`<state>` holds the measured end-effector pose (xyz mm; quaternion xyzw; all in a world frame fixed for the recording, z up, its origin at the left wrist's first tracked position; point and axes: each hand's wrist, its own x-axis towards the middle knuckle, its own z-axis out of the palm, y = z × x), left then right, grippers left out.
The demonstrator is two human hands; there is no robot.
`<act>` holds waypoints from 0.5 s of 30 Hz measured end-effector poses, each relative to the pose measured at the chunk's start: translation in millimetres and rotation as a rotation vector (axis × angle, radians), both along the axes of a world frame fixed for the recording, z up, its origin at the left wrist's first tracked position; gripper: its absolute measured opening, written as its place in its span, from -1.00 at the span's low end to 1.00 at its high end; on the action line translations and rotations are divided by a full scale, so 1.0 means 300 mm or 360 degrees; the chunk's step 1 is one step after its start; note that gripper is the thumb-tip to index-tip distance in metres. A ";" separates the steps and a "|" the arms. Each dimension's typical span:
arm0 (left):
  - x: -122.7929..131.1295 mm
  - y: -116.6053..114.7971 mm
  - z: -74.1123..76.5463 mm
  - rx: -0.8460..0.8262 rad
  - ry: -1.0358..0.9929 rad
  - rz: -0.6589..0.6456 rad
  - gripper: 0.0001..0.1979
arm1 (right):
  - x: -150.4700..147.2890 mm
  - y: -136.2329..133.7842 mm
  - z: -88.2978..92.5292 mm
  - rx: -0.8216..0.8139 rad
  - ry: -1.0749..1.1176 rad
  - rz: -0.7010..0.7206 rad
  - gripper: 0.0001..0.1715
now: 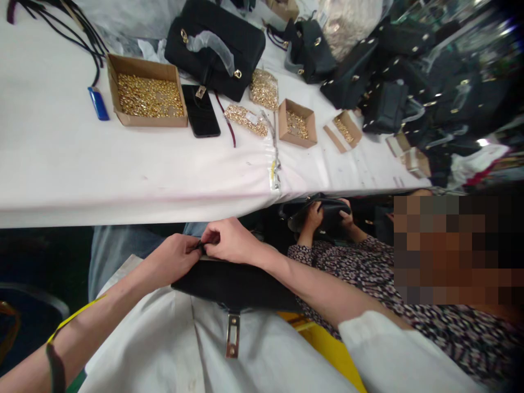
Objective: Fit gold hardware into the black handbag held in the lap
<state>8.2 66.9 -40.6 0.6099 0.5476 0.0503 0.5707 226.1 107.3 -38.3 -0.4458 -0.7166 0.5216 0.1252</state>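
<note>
A black bag (241, 284) lies across my lap, its metal clasp plate hanging toward me. At the bag's far edge, my left hand (182, 256) is closed, fingertips pinching a small black piece. My right hand (227, 240) meets it from the other side, thumb and fingers pinched on the same small dark piece. Exactly what this piece is, the fingers partly hide. The two hands nearly touch.
On the white table (143, 180) are a box of gold fittings (147, 101), a black phone (202, 117), a blue lighter (98, 103), smaller boxes and several black bags (216, 46). To my right, a person in a patterned sleeve (339, 262) holds another black bag.
</note>
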 end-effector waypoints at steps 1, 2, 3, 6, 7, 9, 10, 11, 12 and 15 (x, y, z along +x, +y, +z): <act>0.002 0.000 0.003 -0.0015 -0.0004 0.0011 -0.78 | 0.000 0.001 -0.001 0.0000 0.0008 0.0015 -0.79; 0.004 0.000 0.006 -0.0033 -0.0009 0.0025 -0.79 | 0.000 0.002 -0.001 -0.0002 0.0012 0.0029 -0.79; 0.006 -0.001 0.011 -0.0057 -0.0015 0.0041 -0.81 | 0.000 0.002 -0.001 -0.0002 0.0013 0.0038 -0.79; 0.012 -0.007 0.023 -0.0118 -0.0027 0.0118 -0.82 | -0.003 0.002 0.003 0.0006 -0.0004 0.0049 -0.78; 0.013 -0.009 0.024 -0.0120 -0.0019 0.0143 -0.82 | -0.005 0.002 0.006 0.0004 -0.0010 0.0048 -0.78; 0.014 -0.010 0.022 -0.0105 0.0015 0.0170 -0.81 | -0.008 0.003 0.011 -0.0010 -0.0017 0.0049 -0.77; 0.015 -0.009 0.018 -0.0083 0.0041 0.0171 -0.81 | -0.009 0.003 0.013 -0.0018 -0.0018 0.0053 -0.76; 0.015 -0.007 0.012 -0.0050 0.0068 0.0165 -0.81 | -0.010 0.004 0.014 -0.0020 -0.0019 0.0056 -0.76; 0.015 -0.004 0.005 -0.0015 0.0091 0.0158 -0.80 | -0.009 0.004 0.015 -0.0018 -0.0020 0.0059 -0.75; 0.019 0.005 -0.014 0.0082 0.0123 0.0141 -0.78 | -0.005 0.002 0.014 -0.0008 -0.0018 0.0051 -0.74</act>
